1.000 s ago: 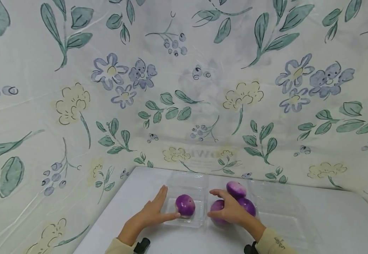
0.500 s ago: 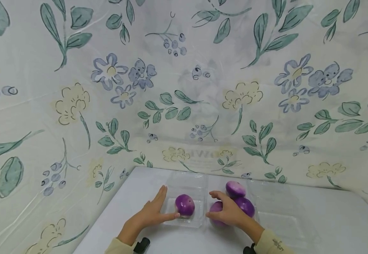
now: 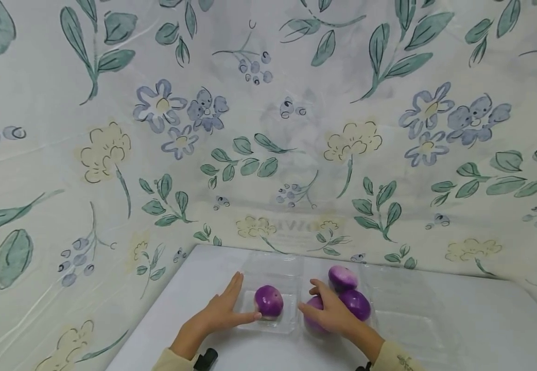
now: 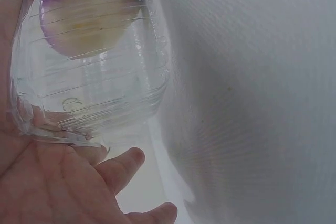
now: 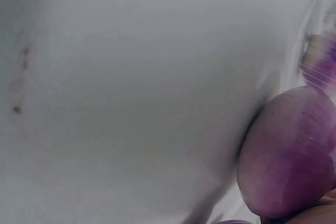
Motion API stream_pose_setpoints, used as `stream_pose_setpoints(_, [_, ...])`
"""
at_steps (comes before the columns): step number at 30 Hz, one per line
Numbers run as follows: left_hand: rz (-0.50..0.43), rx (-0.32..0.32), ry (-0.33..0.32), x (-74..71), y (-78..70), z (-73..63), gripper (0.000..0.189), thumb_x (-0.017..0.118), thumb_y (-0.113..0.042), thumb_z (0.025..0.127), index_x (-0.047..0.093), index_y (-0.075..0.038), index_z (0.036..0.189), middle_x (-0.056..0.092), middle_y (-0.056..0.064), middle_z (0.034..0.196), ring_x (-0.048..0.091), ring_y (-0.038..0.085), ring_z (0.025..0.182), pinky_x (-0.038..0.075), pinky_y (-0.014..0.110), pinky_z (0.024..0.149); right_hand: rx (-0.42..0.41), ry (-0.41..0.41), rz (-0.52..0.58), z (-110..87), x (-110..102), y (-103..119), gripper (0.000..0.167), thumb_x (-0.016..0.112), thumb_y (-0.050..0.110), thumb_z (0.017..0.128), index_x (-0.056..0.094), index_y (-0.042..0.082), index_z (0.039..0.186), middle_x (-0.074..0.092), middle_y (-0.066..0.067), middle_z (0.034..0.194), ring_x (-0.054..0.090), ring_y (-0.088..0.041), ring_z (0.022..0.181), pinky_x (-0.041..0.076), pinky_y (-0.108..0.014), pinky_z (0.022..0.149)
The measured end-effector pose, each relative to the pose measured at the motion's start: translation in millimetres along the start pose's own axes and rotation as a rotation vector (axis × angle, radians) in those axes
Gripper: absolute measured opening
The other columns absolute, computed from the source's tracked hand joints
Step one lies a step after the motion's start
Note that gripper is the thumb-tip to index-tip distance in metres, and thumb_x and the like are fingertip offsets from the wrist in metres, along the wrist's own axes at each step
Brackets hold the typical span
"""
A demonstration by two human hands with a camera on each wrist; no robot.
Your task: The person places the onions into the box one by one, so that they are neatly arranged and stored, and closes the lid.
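In the head view, one glossy round purple vegetable with a pale underside (image 3: pixel 269 301) sits in a clear plastic box (image 3: pixel 280 326). My left hand (image 3: pixel 219 312) spreads along the box's left side, thumb stretched toward the vegetable. The left wrist view shows the box corner against that palm (image 4: pixel 52 182). My right hand (image 3: pixel 335 312) grips another round purple vegetable (image 3: pixel 315 301), partly hidden by thumb and fingers; its streaked purple side (image 5: pixel 286 150) appears in the right wrist view. Two more such vegetables, one paler (image 3: pixel 343 277) and one darker (image 3: pixel 357 305), lie beside that hand.
A second clear plastic container (image 3: pixel 412 322) lies on the right of the white table (image 3: pixel 495 319). It is so transparent that its edges are hard to make out. A floral curtain (image 3: pixel 268 129) hangs behind the table's back edge.
My right thumb and index finger have drawn in closer around the vegetable, which has shifted slightly left with the hand. My left hand stays nearly still. The head view has moved a little.
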State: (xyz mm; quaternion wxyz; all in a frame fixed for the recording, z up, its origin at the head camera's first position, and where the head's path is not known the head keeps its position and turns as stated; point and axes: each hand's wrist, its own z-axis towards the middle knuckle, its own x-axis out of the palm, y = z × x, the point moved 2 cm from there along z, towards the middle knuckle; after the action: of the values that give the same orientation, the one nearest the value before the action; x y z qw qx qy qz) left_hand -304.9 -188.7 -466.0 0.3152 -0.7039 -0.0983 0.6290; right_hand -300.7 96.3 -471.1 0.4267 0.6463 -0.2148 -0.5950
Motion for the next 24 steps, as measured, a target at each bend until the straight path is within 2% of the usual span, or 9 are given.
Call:
stream_pose_setpoints(6, [0.003, 0.009, -0.001, -1.8, -0.6, -3.5, 0.117, 0.071, -0.061, 0.080, 0.011, 0.004, 0.156, 0.008, 0.023, 0.164, 0.026, 0.047, 0.146, 0.016, 0.076, 0.110, -0.010, 0.029, -0.029, -2.8, 3.7, 0.2, 0.080, 0.069, 0.046, 0.089, 0.038, -0.002, 0.146, 0.058, -0.018, 0.132, 0.054, -0.039, 0.126, 0.040, -0.060, 0.107])
stream_pose_setpoints(12, [-0.004, 0.010, 0.002, -2.6, 0.3, -2.5, 0.116, 0.071, -0.061, 0.081, 0.009, 0.003, 0.156, 0.006, 0.023, 0.164, 0.023, 0.046, 0.147, 0.016, 0.074, 0.111, -0.017, 0.041, -0.059, -4.4, 4.4, 0.9, 0.074, 0.068, 0.047, 0.089, 0.045, 0.000, 0.142, 0.059, -0.018, 0.135, 0.052, -0.039, 0.129, 0.039, -0.059, 0.108])
stream_pose_setpoints(19, [0.002, 0.007, 0.000, -1.1, 1.4, 0.6, 0.117, 0.070, -0.063, 0.080, 0.009, 0.003, 0.157, 0.006, 0.023, 0.165, 0.023, 0.046, 0.147, 0.015, 0.074, 0.112, -0.053, 0.073, -0.122, -9.1, 4.0, -1.0, 0.066, 0.067, 0.051, 0.089, 0.055, 0.004, 0.134, 0.058, -0.016, 0.134, 0.056, -0.034, 0.122, 0.048, -0.055, 0.100])
stream_pose_setpoints(24, [-0.001, 0.002, 0.005, 0.7, 1.8, 1.2, 0.117, 0.071, -0.062, 0.081, 0.009, 0.002, 0.157, 0.006, 0.021, 0.165, 0.022, 0.045, 0.148, 0.015, 0.074, 0.112, -0.093, 0.093, -0.143, -12.9, 3.3, -2.3, 0.067, 0.073, 0.050, 0.084, 0.057, 0.006, 0.132, 0.058, -0.014, 0.132, 0.057, -0.029, 0.117, 0.051, -0.050, 0.095])
